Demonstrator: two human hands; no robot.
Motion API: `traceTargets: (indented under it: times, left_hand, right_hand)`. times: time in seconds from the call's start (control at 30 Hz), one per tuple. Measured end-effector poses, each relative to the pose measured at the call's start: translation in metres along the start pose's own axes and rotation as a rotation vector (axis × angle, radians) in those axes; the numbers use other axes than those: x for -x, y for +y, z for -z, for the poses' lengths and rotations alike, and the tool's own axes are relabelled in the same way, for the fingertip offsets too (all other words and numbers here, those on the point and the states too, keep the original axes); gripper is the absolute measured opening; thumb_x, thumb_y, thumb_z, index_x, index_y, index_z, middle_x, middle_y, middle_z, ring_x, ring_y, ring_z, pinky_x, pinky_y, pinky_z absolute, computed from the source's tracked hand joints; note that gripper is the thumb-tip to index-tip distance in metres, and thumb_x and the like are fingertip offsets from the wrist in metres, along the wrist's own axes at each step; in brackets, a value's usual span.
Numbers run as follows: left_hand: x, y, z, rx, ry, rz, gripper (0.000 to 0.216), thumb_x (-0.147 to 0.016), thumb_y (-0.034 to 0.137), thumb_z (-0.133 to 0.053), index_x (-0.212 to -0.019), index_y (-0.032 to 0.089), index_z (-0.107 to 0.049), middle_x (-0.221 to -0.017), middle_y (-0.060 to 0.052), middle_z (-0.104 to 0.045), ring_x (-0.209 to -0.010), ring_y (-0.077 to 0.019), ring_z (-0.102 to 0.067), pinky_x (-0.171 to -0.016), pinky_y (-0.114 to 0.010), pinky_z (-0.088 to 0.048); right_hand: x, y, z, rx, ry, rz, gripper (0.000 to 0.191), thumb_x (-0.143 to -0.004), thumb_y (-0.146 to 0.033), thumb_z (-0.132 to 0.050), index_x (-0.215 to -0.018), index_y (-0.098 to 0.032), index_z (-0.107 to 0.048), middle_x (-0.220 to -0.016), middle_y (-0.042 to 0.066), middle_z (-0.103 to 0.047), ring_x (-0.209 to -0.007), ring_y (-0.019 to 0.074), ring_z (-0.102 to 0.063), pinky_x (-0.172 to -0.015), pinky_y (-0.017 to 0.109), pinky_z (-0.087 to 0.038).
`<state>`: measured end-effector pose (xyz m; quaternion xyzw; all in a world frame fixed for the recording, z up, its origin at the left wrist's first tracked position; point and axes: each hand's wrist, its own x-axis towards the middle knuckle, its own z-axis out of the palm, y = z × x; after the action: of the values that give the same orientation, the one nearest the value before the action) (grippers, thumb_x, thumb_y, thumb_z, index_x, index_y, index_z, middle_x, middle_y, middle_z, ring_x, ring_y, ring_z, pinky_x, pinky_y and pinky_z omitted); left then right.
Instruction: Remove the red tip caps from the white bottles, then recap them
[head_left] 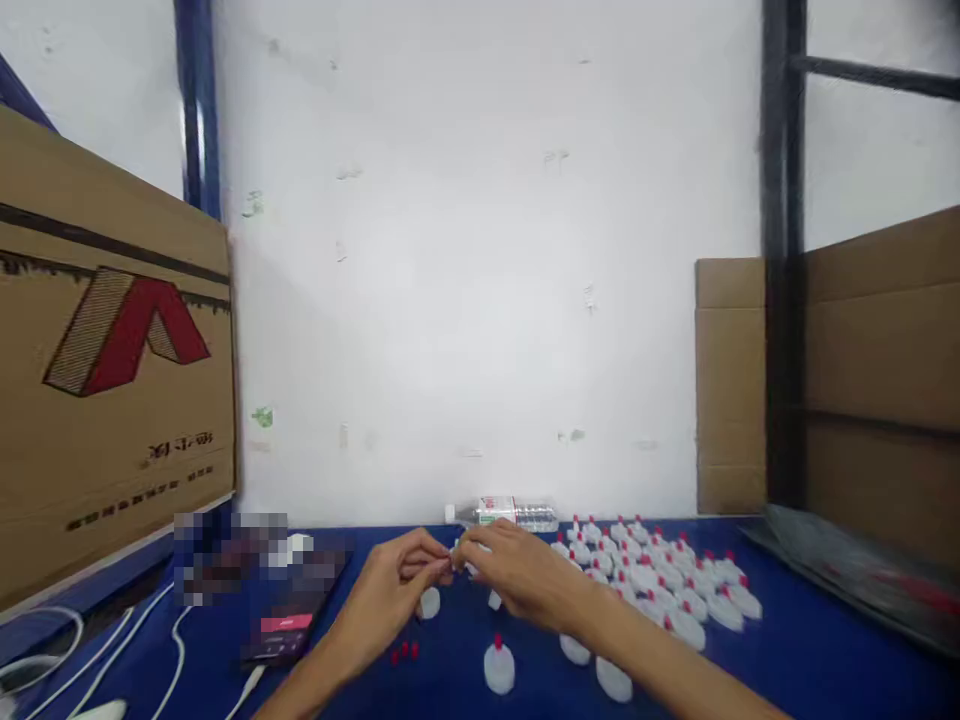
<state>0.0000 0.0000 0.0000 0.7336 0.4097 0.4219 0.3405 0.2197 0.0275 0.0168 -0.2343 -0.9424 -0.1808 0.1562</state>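
My left hand (409,572) and my right hand (517,570) meet fingertip to fingertip above the blue table. Both are closed in a pinch, and the small thing between them is mostly hidden by the fingers. Just below my left hand a white bottle (429,603) shows in part. Several loose red caps (405,651) lie nearer to me. One small white bottle with a red cap (499,668) is on the table below the hands. Beside my right forearm are two more white bottles (614,680), partly covered by it.
Many small white bottles with red caps (660,575) are grouped at the right. A clear water bottle (517,513) lies along the wall. At the left are a phone (289,625), white cables (180,650) and a cardboard box (112,430). A grey plastic bag (847,570) sits far right.
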Motion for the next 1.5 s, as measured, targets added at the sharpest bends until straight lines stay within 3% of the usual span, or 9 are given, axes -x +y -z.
traceTargets:
  times: [0.17, 0.3, 0.5, 0.77, 0.9, 1.03, 1.23, 1.37, 1.5]
  left_hand:
    - [-0.001, -0.007, -0.004, -0.02, -0.028, -0.022, 0.031, -0.089, 0.047, -0.065, -0.084, 0.017, -0.062, -0.079, -0.004, -0.072, -0.063, -0.0151, -0.063, -0.046, -0.019, -0.043]
    - [-0.004, -0.01, -0.002, 0.069, -0.026, 0.023, 0.031, -0.082, 0.044, -0.074, -0.081, 0.017, -0.06, -0.074, -0.003, -0.071, -0.063, -0.0166, -0.066, -0.044, -0.018, -0.042]
    - [-0.011, -0.013, 0.005, 0.171, -0.004, 0.06, 0.054, -0.07, 0.042, -0.085, -0.111, 0.02, -0.058, -0.082, 0.0, -0.07, -0.064, -0.0191, -0.071, -0.039, -0.016, -0.04]
    - [-0.002, -0.004, 0.007, 0.517, -0.16, 0.08, 0.058, -0.08, 0.043, -0.079, -0.129, 0.017, -0.061, -0.115, -0.014, -0.069, -0.08, -0.0245, -0.075, -0.045, -0.018, -0.042]
    - [0.002, -0.004, 0.005, 0.696, -0.254, 0.121, 0.061, -0.077, 0.035, -0.081, -0.133, 0.02, -0.062, -0.11, -0.011, -0.069, -0.089, -0.0259, -0.071, -0.049, -0.02, -0.046]
    - [0.004, -0.004, -0.002, 0.775, -0.202, 0.135, 0.048, -0.077, 0.033, -0.08, -0.122, 0.019, -0.07, -0.105, -0.01, -0.07, -0.088, -0.0226, -0.066, -0.062, -0.026, -0.053]
    - [0.003, 0.001, -0.008, 0.774, -0.163, 0.177, 0.042, -0.077, 0.03, -0.081, -0.117, 0.019, -0.073, -0.101, -0.008, -0.073, -0.085, -0.0202, -0.066, -0.071, -0.028, -0.051]
    - [-0.002, 0.002, -0.006, 0.751, -0.174, 0.181, 0.037, -0.078, 0.033, -0.081, -0.11, 0.016, -0.075, -0.101, -0.01, -0.074, -0.092, -0.0234, -0.069, -0.069, -0.025, -0.048]
    - [-0.009, -0.001, 0.009, 0.723, -0.046, 0.155, 0.039, -0.079, 0.039, -0.078, -0.11, 0.016, -0.075, -0.11, -0.012, -0.076, -0.107, -0.0306, -0.069, -0.076, -0.028, -0.049]
  right_hand:
    - [0.003, -0.002, -0.003, 0.001, 0.037, 0.012, 0.03, -0.094, -0.01, -0.058, -0.121, -0.021, -0.052, -0.12, 0.007, -0.065, -0.11, 0.0233, -0.061, -0.108, 0.041, -0.039]
    - [0.004, -0.003, -0.006, -0.115, 0.109, 0.005, 0.033, -0.093, -0.005, -0.056, -0.121, -0.022, -0.052, -0.117, 0.006, -0.065, -0.112, 0.0215, -0.06, -0.11, 0.038, -0.039]
    - [0.004, -0.005, -0.007, -0.232, 0.168, 0.024, 0.034, -0.091, 0.0, -0.05, -0.116, -0.022, -0.054, -0.116, 0.007, -0.065, -0.118, 0.0205, -0.057, -0.108, 0.036, -0.042]
    - [0.0, -0.019, 0.004, -0.402, 0.336, -0.002, 0.028, -0.094, -0.006, -0.053, -0.117, -0.023, -0.049, -0.115, 0.005, -0.067, -0.116, 0.0191, -0.062, -0.119, 0.041, -0.033]
    - [-0.001, -0.023, 0.001, -0.499, 0.355, 0.062, 0.029, -0.098, -0.008, -0.048, -0.121, -0.025, -0.048, -0.118, 0.003, -0.067, -0.117, 0.0146, -0.063, -0.122, 0.039, -0.029]
    - [-0.001, -0.026, -0.001, -0.566, 0.363, 0.02, 0.033, -0.096, -0.014, -0.06, -0.125, -0.026, -0.049, -0.119, 0.002, -0.068, -0.116, 0.0157, -0.065, -0.121, 0.039, -0.03]
    - [0.0, -0.026, 0.0, -0.55, 0.304, -0.078, 0.033, -0.094, -0.019, -0.066, -0.125, -0.024, -0.054, -0.124, 0.005, -0.068, -0.117, 0.0186, -0.063, -0.106, 0.033, -0.047]
    - [-0.002, -0.021, 0.017, -0.381, 0.241, -0.09, 0.018, -0.105, -0.022, -0.047, -0.12, -0.024, -0.057, -0.115, 0.002, -0.072, -0.112, 0.0173, -0.065, -0.117, 0.04, -0.032]
    - [-0.004, -0.013, 0.028, -0.218, 0.234, -0.205, 0.03, -0.109, -0.023, -0.029, -0.104, -0.023, -0.059, -0.098, 0.001, -0.072, -0.096, 0.0158, -0.068, -0.115, 0.042, -0.03]
